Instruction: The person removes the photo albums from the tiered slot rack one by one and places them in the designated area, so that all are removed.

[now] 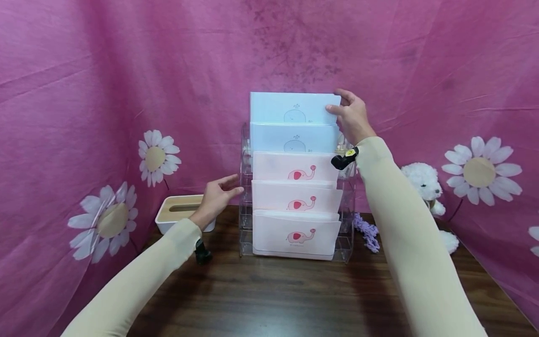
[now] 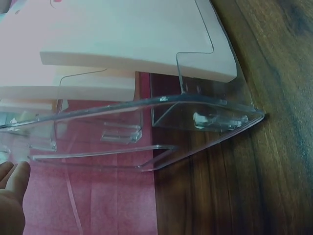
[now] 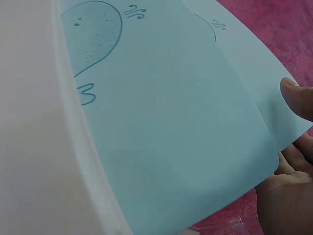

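Note:
A clear acrylic tiered rack [image 1: 346, 250] stands upright on the table, stacked with paper booklets. At the top, my right hand [image 1: 353, 114] pinches the right edge of a light-blue whale booklet [image 1: 273, 105], thumb in front and fingers behind. The right wrist view shows that thumb [image 3: 297, 98] on the cover. One tier lower sits another blue whale booklet [image 1: 269, 138]. Pink elephant booklets [image 1: 269, 234] fill the three lower tiers. My left hand [image 1: 216, 194] is beside the rack's left side panel, fingers extended and holding nothing; its fingertips show at the left wrist view's edge.
Behind the left hand is a white tissue box [image 1: 166, 224] with a wooden lid. To the right of the rack lie a purple knitted item [image 1: 368, 232] and a white plush toy [image 1: 423, 180]. A pink daisy-print cloth [image 1: 202, 84] hangs round the wooden table [image 1: 269, 299].

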